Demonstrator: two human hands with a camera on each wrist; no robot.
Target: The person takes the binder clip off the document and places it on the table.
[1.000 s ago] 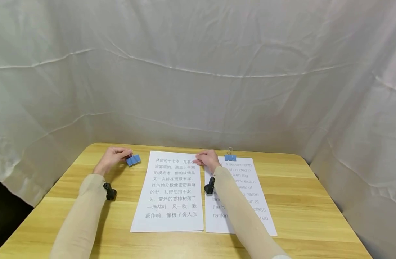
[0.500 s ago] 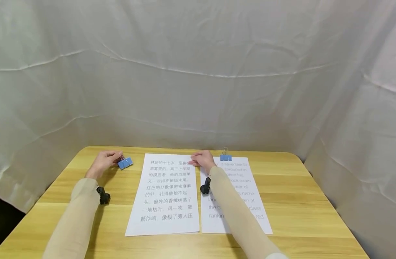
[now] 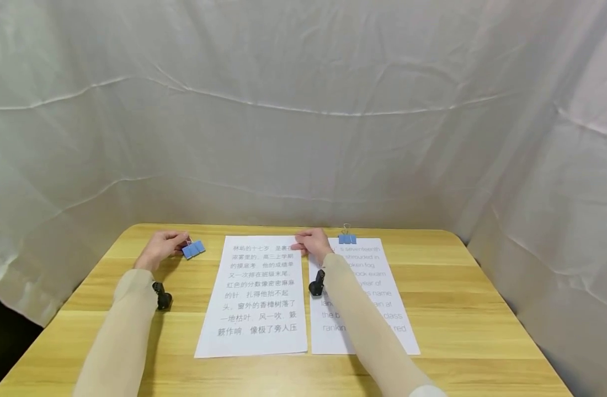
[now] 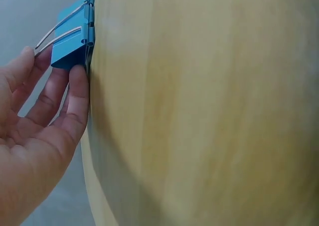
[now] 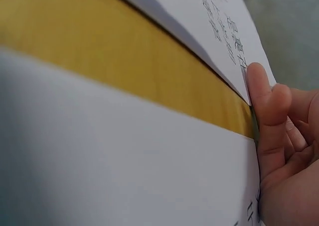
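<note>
Little changed since half a second ago: both hands in the same spots, view shifted a touch, sheets sitting slightly further right in frame.

Left hand [image 3: 160, 248] at the far left of the table [image 3: 482, 309], fingers [image 4: 75, 94] curled about the wire handles of a blue clip [image 3: 193, 249], pinching it. Clip body resting on the wood, well left of the sheets, not on any paper. In the left wrist view, clip [image 4: 74, 39] edge-on against the tabletop, handles pressed between thumb and forefinger.

Right hand [image 3: 310, 242] at the top right corner of the Chinese sheet [image 3: 256, 298], thumb [image 5: 261, 94] on top of the corner, the other fingers half-curled beneath it, corner raised a little off the wood. English sheet [image 3: 378, 309] just beside, partly under the right sleeve, already bearing a second clip [image 3: 347, 238] on its top edge.

Possible trouble, as a judgement: a loose pinch on the springy handles, clip snapping away across the table. Lifted corner held only lightly, so likely to slip or crease under a tug. Sleeve dragging over the English sheet, pulling it askew. Stack thickness of the Chinese sheet not clear from here.
</note>
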